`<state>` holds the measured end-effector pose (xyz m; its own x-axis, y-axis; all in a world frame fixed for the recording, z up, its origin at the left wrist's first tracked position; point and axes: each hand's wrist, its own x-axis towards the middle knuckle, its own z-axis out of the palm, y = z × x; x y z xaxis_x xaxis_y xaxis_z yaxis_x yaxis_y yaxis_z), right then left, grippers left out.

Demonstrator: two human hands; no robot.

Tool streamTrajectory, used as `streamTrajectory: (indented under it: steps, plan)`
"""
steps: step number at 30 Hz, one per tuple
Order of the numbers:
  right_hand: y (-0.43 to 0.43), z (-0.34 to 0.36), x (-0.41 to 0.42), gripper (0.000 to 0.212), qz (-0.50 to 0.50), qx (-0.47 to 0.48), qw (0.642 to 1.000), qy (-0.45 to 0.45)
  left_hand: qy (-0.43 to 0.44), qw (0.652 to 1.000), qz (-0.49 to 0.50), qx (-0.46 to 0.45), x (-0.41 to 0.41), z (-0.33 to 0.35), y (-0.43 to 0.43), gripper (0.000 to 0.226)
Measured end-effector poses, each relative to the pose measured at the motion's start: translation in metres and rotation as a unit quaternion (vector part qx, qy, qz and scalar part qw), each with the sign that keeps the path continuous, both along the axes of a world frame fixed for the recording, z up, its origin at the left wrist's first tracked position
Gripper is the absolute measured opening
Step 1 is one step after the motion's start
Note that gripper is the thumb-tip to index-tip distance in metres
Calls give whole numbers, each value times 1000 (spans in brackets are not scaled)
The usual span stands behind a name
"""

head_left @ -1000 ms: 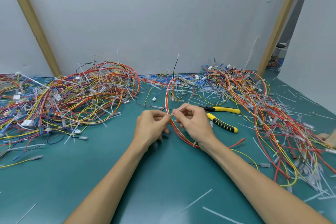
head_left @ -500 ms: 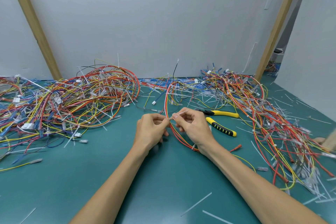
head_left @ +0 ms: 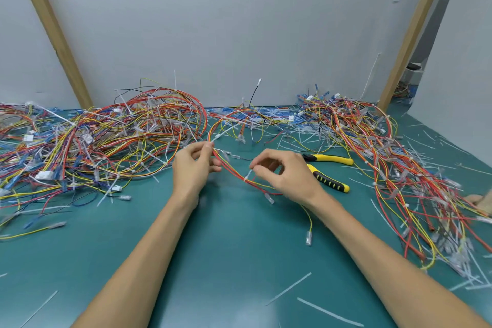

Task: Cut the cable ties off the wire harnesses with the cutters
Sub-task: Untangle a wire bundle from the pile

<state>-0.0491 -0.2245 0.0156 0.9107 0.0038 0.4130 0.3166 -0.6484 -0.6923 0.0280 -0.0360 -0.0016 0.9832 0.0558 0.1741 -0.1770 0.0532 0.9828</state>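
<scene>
Left hand: the left hand (head_left: pixel 193 168) is over the middle of the counter, and I read its fingers (head_left: pixel 206 147) as curled, pinching the wire harness (head_left: pixel 229 168) high on its loop.
Right hand: the right hand (head_left: pixel 287 176) is just to the right and does not touch the left. Thumb and forefinger are grasping the white cable tie (head_left: pixel 248 175), which stands up from the harness. The other fingers are loosely curled above.
Wire harness: red and yellow wires in one loop. It runs from the far middle of the counter through the left pinch, sags between the hands and passes under the right hand. A yellow lead trails toward me and ends in a clear terminal (head_left: pixel 308 238).
Cutters: the cutters (head_left: pixel 331 159) have yellow-and-black handles and lie on the counter just beyond the right hand. Neither hand grips them. I cannot see the head, which is hidden behind the hand.
Counter: the teal counter (head_left: pixel 226 255) is strewn with white tie offcuts (head_left: pixel 288 288).
Left pile: the left pile (head_left: pixel 106 136) is tangled harnesses, many white ties showing.
Right pile: the right pile (head_left: pixel 386 157) is a long tangle along the right edge.
Backdrop: grey wall (head_left: pixel 239 21) and two slanted wooden posts (head_left: pixel 50 29).
</scene>
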Motion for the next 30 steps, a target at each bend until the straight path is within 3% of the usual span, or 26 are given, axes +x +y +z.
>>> streamTrajectory:
  steps: [5,9,15,19,25,30]
  plan:
    - [6,-15,3,25,-18,-72,997,33,19,997,-20,-71,-2,3,-3,13]
    - [-1,-18,6,34,-59,-87,994,38,38,992,-27,-113,-1,5,-4,24]
    - [-1,-20,7,27,-77,-75,993,57,39,989,-36,-139,-5,9,-5,31]
    - [0,-19,8,8,-25,-37,997,61,41,987,-47,-151,-7,10,-6,31]
    - [1,-20,12,13,3,141,987,75,43,983,-67,-167,-9,11,-8,33]
    - [-1,-18,12,16,-9,189,981,31,41,981,-105,-156,-13,8,-16,21]
